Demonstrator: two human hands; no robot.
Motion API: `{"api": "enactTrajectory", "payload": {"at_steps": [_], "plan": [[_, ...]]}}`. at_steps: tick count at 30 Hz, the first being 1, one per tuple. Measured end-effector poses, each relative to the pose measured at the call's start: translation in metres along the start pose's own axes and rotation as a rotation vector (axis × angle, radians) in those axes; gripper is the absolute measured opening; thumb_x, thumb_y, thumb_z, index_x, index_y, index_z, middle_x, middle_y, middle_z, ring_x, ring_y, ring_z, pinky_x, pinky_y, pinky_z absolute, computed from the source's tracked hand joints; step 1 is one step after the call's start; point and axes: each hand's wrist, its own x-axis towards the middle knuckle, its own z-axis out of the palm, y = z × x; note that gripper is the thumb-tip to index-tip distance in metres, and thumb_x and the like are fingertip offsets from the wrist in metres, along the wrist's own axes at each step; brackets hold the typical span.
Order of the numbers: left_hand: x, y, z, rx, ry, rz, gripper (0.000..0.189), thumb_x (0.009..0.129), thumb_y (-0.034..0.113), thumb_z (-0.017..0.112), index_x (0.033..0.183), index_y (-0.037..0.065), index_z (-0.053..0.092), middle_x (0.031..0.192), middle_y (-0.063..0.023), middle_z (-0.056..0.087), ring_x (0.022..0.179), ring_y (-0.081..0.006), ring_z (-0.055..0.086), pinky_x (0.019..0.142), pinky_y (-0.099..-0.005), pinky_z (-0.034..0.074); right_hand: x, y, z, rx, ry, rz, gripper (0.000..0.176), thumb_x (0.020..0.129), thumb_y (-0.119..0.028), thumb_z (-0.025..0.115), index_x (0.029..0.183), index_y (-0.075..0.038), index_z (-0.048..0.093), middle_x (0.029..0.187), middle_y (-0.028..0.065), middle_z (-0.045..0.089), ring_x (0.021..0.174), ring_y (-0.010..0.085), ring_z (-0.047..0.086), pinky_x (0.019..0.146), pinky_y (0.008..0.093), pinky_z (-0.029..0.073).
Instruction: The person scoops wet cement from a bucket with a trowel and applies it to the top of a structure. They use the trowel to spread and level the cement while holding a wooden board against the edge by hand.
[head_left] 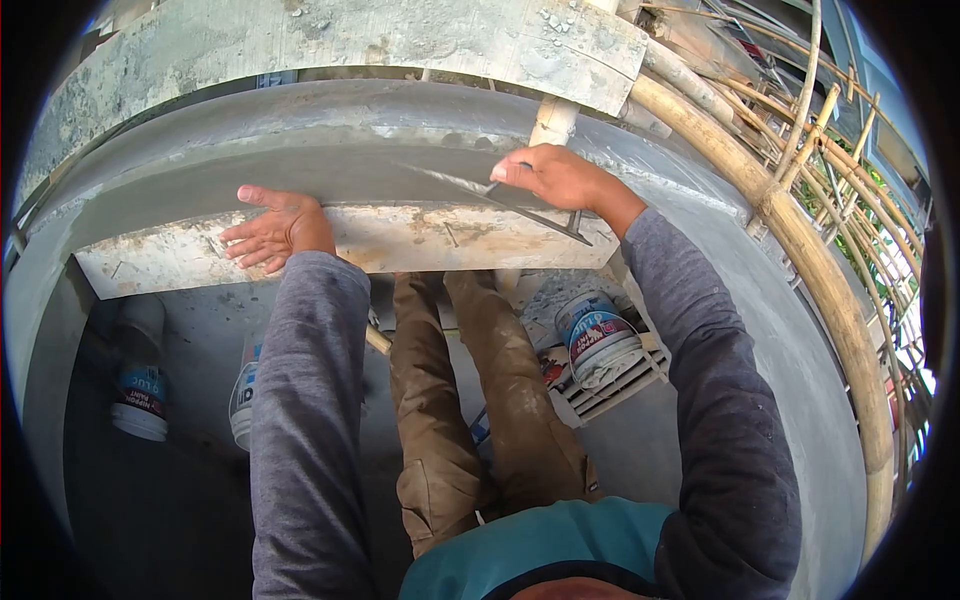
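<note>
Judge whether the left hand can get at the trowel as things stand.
Probably yes: the left hand looks empty, spread on the board, and nothing seems to stand between it and the trowel, though the right hand has hold of that.

Outward from the board (390, 238) now: just beyond, a ledge (290, 118); farther off, a beam (330, 38). Away to its right, a bamboo pole (803, 245). Near side, leftward, two buckets (141, 398); rightward, a paint bucket (600, 335) at a crate (622, 392) (on or in, hard to tell).
</note>
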Motion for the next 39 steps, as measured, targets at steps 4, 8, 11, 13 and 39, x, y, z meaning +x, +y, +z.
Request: {"api": "enactTrajectory", "payload": {"at_steps": [4,8,11,13,39], "plan": [[-0.003,0.001,-0.004,-0.029,-0.003,0.009,0.103,0.085,0.084,0.012,0.156,0.009,0.007,0.161,-0.0231,0.001,0.15,-0.0387,-0.001,0.118,-0.0559,0.002,-0.052,-0.029,-0.022,0.367,0.411,0.099,0.049,0.1,-0.048,0.048,0.12,-0.007,0.064,0.093,0.0144,0.068,0.09,0.0219,0.065,0.08,0.0341,0.051],[-0.006,0.003,-0.01,-0.043,-0.013,0.031,0.105,0.085,0.084,0.012,0.156,0.007,0.006,0.161,-0.0243,0.001,0.149,-0.0398,-0.002,0.118,-0.0563,0.002,-0.112,0.012,-0.002,0.767,0.517,0.148,0.045,0.102,-0.043,0.048,0.127,-0.007,0.057,0.091,0.0094,0.064,0.087,0.0115,0.061,0.071,0.0263,0.051],[-0.012,0.009,-0.017,-0.046,-0.023,0.044,0.106,0.085,0.083,0.013,0.156,0.005,0.006,0.161,-0.0254,0.001,0.149,-0.0402,-0.003,0.117,-0.0574,0.002,-0.145,0.049,0.037,1.001,0.738,0.047,0.044,0.103,-0.04,0.047,0.13,-0.005,0.052,0.105,0.0086,0.064,0.091,0.0133,0.061,0.074,0.0278,0.052],[-0.014,0.007,-0.017,-0.053,-0.022,0.036,0.106,0.085,0.083,0.014,0.156,0.004,0.006,0.16,-0.0259,0.001,0.149,-0.0403,-0.003,0.117,-0.058,0.001,-0.168,0.066,0.066,1.141,0.804,0.033,0.043,0.104,-0.039,0.047,0.13,-0.005,0.05,0.115,0.0074,0.061,0.098,0.0141,0.061,0.083,0.03,0.052],[-0.036,-0.564,-0.309,-0.117,-0.988,0.265,0.079,0.082,0.055,0.068,0.141,0.008,0.046,0.145,-0.0231,0.041,0.129,-0.0415,0.045,0.105,-0.0508,0.038,-0.061,-0.194,0.349,-0.115,0.021,-0.035,0.04,0.102,-0.038,0.049,0.105,0.0,0.063,0.086,0.0123,0.066,0.072,0.0159,0.062,0.069,0.031,0.049]]}}
